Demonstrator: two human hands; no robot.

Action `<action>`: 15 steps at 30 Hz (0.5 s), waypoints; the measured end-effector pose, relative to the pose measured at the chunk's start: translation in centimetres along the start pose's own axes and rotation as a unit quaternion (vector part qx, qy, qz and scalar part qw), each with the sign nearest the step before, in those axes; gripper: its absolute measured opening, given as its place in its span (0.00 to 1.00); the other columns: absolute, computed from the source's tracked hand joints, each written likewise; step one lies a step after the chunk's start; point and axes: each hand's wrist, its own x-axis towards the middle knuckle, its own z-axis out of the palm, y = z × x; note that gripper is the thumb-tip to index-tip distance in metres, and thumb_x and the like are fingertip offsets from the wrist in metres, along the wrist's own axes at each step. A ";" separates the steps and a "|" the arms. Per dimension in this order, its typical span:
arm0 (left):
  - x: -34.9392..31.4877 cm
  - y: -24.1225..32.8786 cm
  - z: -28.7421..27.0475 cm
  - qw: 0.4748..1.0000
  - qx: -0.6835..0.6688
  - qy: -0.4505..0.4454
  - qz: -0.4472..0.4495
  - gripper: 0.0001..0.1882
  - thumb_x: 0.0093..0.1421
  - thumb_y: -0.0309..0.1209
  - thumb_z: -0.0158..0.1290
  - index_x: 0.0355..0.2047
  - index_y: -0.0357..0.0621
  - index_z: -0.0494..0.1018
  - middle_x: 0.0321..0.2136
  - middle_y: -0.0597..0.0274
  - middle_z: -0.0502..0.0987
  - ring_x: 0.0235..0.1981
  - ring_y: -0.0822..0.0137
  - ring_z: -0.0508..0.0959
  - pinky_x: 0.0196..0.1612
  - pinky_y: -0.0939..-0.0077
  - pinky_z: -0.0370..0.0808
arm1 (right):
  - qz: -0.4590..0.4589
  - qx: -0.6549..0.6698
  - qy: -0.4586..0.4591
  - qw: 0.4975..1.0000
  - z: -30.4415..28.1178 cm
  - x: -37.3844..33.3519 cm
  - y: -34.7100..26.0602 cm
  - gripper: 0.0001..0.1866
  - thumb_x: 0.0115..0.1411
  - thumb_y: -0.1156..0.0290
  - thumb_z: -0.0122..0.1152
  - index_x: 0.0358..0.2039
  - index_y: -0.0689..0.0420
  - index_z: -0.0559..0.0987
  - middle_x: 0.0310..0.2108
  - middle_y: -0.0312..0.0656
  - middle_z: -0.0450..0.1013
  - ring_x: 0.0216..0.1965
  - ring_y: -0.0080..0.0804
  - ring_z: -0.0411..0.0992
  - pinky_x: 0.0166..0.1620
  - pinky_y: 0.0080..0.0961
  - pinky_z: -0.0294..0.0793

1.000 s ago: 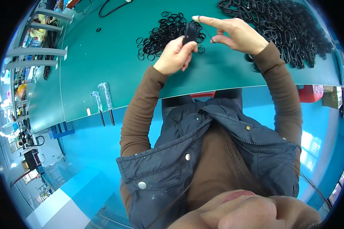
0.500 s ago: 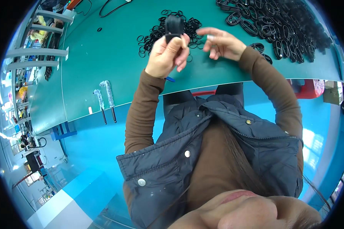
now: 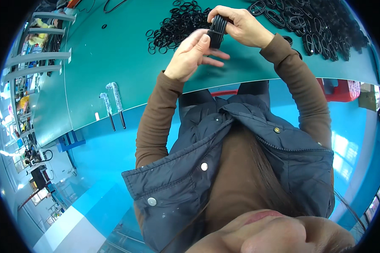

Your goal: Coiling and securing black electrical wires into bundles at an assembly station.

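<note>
A coiled bundle of black cable with a dark block-like end is held above the table. My right hand grips its upper part, fingers curled over the top and thumb at the side. At the lower end, the thumb of my left hand rests against the block; its other fingers reach behind and below, two of them stretched out and slightly blurred. Behind the hands lies a loose pile of small black rings, partly covered by my left hand and the bundle.
Many coiled black cables are heaped at the right of the green table. Two tools with wrapped heads and black handles lie at the front left edge. A single black ring sits far left. A red bin stands below, right.
My right hand has come in from the right and taken hold of the bundle's upper part. The bundle has moved right, and my left hand's fingers have spread. The view has shifted slightly.
</note>
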 end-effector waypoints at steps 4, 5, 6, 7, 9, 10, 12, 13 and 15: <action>-0.3 -0.1 -0.1 0.998 0.002 0.063 0.018 0.11 0.66 0.30 0.47 0.41 0.33 0.71 0.32 0.52 0.74 0.31 0.62 0.80 0.31 0.75 0.81 | 0.012 -0.036 -0.003 0.999 0.1 -0.3 0.8 0.11 0.56 0.74 0.54 0.40 0.60 0.72 0.30 0.46 0.74 0.26 0.42 0.71 0.33 0.28 0.72; -0.3 -0.1 -0.2 0.998 0.026 0.059 0.016 0.11 0.65 0.29 0.47 0.42 0.32 0.71 0.32 0.52 0.75 0.32 0.61 0.80 0.32 0.75 0.82 | 0.005 -0.051 -0.003 0.999 0.2 -0.4 0.8 0.12 0.55 0.74 0.55 0.40 0.60 0.72 0.30 0.46 0.75 0.26 0.42 0.72 0.34 0.28 0.73; -0.3 -0.1 -0.4 0.997 0.049 0.054 0.013 0.11 0.65 0.28 0.48 0.42 0.32 0.71 0.32 0.52 0.75 0.32 0.60 0.81 0.32 0.74 0.82 | -0.003 -0.066 -0.004 0.998 0.3 -0.4 0.9 0.13 0.54 0.74 0.56 0.41 0.60 0.72 0.30 0.46 0.75 0.27 0.43 0.72 0.34 0.29 0.73; -0.3 -0.2 -0.4 0.996 0.073 0.049 0.011 0.11 0.64 0.27 0.49 0.43 0.32 0.71 0.32 0.52 0.75 0.33 0.59 0.81 0.33 0.74 0.82 | -0.010 -0.082 -0.004 0.997 0.3 -0.5 0.9 0.14 0.53 0.74 0.56 0.42 0.60 0.72 0.30 0.45 0.75 0.27 0.43 0.73 0.35 0.29 0.74; -0.2 -0.5 -0.7 0.996 0.077 0.051 0.007 0.10 0.64 0.27 0.48 0.43 0.32 0.71 0.33 0.52 0.76 0.33 0.58 0.81 0.33 0.74 0.82 | -0.015 -0.085 0.003 0.996 0.4 -0.6 0.3 0.13 0.52 0.77 0.54 0.41 0.59 0.73 0.30 0.43 0.75 0.26 0.38 0.71 0.32 0.26 0.72; -0.2 -0.7 -0.9 0.995 0.082 0.053 0.002 0.10 0.64 0.26 0.48 0.43 0.32 0.71 0.33 0.52 0.76 0.34 0.56 0.81 0.33 0.74 0.82 | -0.020 -0.087 0.010 0.996 0.4 -0.8 -0.2 0.13 0.52 0.79 0.52 0.40 0.57 0.74 0.29 0.40 0.75 0.24 0.33 0.70 0.30 0.23 0.70; -0.2 -1.0 -1.1 0.994 0.092 0.057 -0.007 0.10 0.65 0.25 0.48 0.43 0.32 0.71 0.34 0.51 0.77 0.34 0.54 0.81 0.33 0.74 0.81 | -0.029 -0.092 0.023 0.995 0.5 -1.0 -0.7 0.16 0.50 0.84 0.48 0.38 0.55 0.77 0.28 0.36 0.74 0.21 0.24 0.66 0.25 0.18 0.66; -0.2 -1.0 -0.9 0.994 0.092 0.055 -0.008 0.10 0.65 0.25 0.48 0.43 0.32 0.71 0.34 0.51 0.77 0.34 0.54 0.81 0.33 0.74 0.81 | -0.028 -0.093 0.024 0.995 0.5 -1.1 -0.6 0.16 0.50 0.84 0.48 0.38 0.55 0.77 0.28 0.36 0.74 0.21 0.24 0.66 0.25 0.18 0.66; -0.7 -1.1 0.2 0.991 0.110 0.075 0.019 0.10 0.64 0.25 0.49 0.42 0.31 0.72 0.33 0.51 0.77 0.32 0.57 0.82 0.31 0.76 0.81 | -0.023 -0.098 0.046 0.994 0.5 -1.3 -0.3 0.16 0.50 0.85 0.49 0.38 0.55 0.77 0.28 0.36 0.74 0.22 0.24 0.67 0.25 0.18 0.67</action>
